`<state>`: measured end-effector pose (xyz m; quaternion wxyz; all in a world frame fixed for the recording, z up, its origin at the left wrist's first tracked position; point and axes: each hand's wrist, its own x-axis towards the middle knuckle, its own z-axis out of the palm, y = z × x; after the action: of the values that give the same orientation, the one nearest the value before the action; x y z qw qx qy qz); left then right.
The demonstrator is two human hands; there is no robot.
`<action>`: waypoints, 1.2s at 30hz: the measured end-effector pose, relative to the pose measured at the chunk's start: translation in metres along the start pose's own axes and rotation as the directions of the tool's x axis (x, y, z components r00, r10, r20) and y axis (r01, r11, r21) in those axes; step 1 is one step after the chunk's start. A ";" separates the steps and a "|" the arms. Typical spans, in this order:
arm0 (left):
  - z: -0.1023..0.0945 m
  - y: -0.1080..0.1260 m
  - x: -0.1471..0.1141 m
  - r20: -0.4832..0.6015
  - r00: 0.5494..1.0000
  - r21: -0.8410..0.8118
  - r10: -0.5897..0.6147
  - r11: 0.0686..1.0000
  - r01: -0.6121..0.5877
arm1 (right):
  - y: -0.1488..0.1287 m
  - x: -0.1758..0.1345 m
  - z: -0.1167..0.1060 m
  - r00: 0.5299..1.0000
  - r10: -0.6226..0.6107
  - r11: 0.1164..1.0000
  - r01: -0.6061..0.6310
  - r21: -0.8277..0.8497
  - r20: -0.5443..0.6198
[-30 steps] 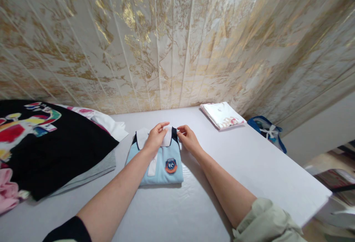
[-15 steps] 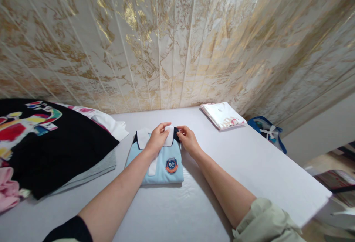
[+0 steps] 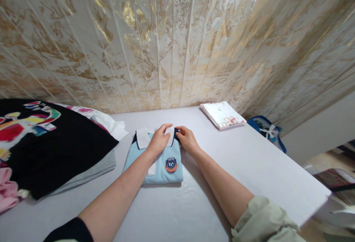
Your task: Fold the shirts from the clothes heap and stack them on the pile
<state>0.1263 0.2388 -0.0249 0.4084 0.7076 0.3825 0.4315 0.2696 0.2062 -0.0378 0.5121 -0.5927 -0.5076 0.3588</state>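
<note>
A light blue polo shirt [image 3: 163,162] with a white collar, navy shoulders and a round badge lies folded on the white table [image 3: 222,164]. My left hand [image 3: 160,138] rests over the collar, its thumb and fingers pinching the collar's right flap. At the navy right shoulder, my right hand [image 3: 186,137] is closed on the edge of the cloth between thumb and forefinger. My left wrist and forearm cover part of the placket.
To the left lies a heap with a black printed shirt [image 3: 69,146], grey and white cloth, and a pink garment [image 3: 9,190]. A folded white shirt [image 3: 222,114] sits at the back right. Beyond the right edge is a blue bag [image 3: 267,131]; a patterned curtain [image 3: 166,42] hangs behind.
My left hand has shifted very slightly along the collar, fingertips a little further right. The right hand keeps its hold at the shoulder; the shirt is nearly unmoved.
</note>
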 end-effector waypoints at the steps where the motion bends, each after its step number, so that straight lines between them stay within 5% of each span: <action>1: 0.000 0.000 0.000 -0.003 1.000 -0.010 -0.002 1.000 0.002 | 0.000 0.000 0.000 1.000 0.021 1.000 -0.021 0.021 0.000; 7: -0.001 0.003 -0.001 -0.014 0.999 -0.039 -0.029 0.999 0.028 | -0.005 -0.003 0.000 0.999 0.037 0.999 -0.036 0.015 -0.032; 15: 0.000 0.003 -0.004 0.018 0.998 0.204 0.058 0.977 -0.061 | 0.004 0.000 0.000 0.995 0.097 0.967 -0.100 0.234 0.024; 20: 0.002 0.002 -0.006 -0.003 0.995 0.271 0.103 0.958 -0.098 | 0.005 0.000 -0.001 1.000 -0.003 0.997 0.006 0.074 -0.031; 26: 0.001 0.005 -0.004 -0.069 0.997 0.078 0.020 0.997 -0.014 | 0.003 0.001 -0.005 0.997 0.000 0.996 -0.006 -0.085 -0.075; 33: 0.000 0.010 -0.003 -0.019 0.982 -0.149 -0.186 0.972 0.181 | -0.010 -0.005 -0.006 0.991 -0.116 0.983 0.125 -0.135 0.072; 36: -0.001 0.011 -0.003 -0.010 0.985 -0.142 -0.171 0.976 0.168 | -0.015 -0.006 -0.008 0.982 -0.129 0.982 0.146 -0.118 0.138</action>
<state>0.1265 0.2324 -0.0160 0.4881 0.6371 0.4146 0.4288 0.2726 0.1977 -0.0223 0.4625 -0.5632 -0.6015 0.3272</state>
